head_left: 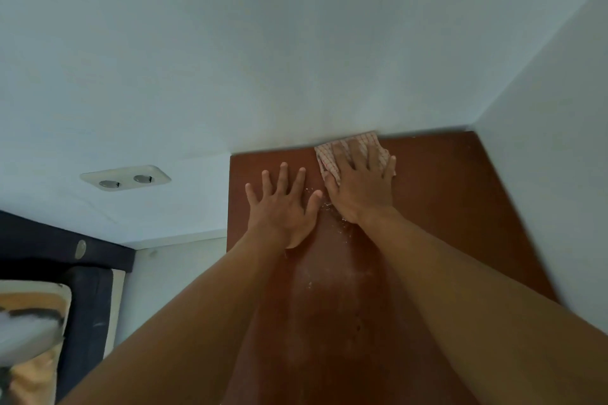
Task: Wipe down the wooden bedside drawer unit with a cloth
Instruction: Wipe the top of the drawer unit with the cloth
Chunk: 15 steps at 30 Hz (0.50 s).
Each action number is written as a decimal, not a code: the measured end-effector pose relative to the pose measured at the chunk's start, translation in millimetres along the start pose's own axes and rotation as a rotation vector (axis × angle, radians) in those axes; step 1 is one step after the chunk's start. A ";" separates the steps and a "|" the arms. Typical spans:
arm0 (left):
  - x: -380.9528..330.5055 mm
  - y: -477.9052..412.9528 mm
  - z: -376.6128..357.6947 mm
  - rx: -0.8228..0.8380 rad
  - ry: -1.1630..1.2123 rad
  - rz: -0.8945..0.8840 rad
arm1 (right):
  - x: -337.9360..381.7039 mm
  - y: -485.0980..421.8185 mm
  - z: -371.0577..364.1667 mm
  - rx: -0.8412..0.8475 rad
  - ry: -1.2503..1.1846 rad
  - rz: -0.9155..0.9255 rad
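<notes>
The reddish-brown wooden top of the drawer unit [444,200] fills the lower middle and right, pushed into a wall corner. My right hand [360,184] lies flat on a white cloth with red checks [329,158], pressing it against the top near the back edge by the wall. My left hand [283,204] rests flat beside it, fingers spread, palm on the bare wood, holding nothing. Dusty smears and small droplets show on the wood [329,289] between and below my hands. The drawer fronts are hidden.
White walls meet in a corner [473,126] behind the unit's right side. A double wall socket [125,177] sits on the wall to the left. A dark bed frame [85,289] with bedding [29,322] is at the lower left.
</notes>
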<state>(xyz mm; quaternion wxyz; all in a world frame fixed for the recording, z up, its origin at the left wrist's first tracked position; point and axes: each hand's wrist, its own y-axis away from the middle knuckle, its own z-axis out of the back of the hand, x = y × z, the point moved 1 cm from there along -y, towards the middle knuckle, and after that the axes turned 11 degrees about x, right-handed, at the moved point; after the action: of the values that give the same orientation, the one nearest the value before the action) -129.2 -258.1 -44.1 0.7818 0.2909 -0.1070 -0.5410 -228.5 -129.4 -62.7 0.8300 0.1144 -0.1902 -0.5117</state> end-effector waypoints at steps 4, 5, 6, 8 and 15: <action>-4.4 -3.3 -2.8 -0.018 0.001 0.011 | -0.3 -2.3 -2.1 0.002 -0.014 -0.022; -6.3 -3.7 -2.5 -0.016 0.005 0.017 | -0.4 -2.0 -2.1 0.009 -0.007 -0.026; -8.0 -3.3 -1.6 -0.013 0.011 0.020 | -0.4 -0.5 -1.5 0.016 -0.002 -0.025; -9.5 -1.6 0.1 -0.010 0.023 0.030 | -0.4 5.9 -1.8 0.025 -0.002 -0.018; -16.1 25.6 -11.7 -0.004 0.020 0.041 | -5.7 58.9 -23.6 0.012 -0.033 0.015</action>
<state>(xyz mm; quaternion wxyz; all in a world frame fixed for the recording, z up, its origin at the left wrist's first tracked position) -109.8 -233.3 -36.5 0.7944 0.2926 -0.1039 -0.5220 -173.1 -97.9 -62.4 0.8298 0.1097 -0.2079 -0.5062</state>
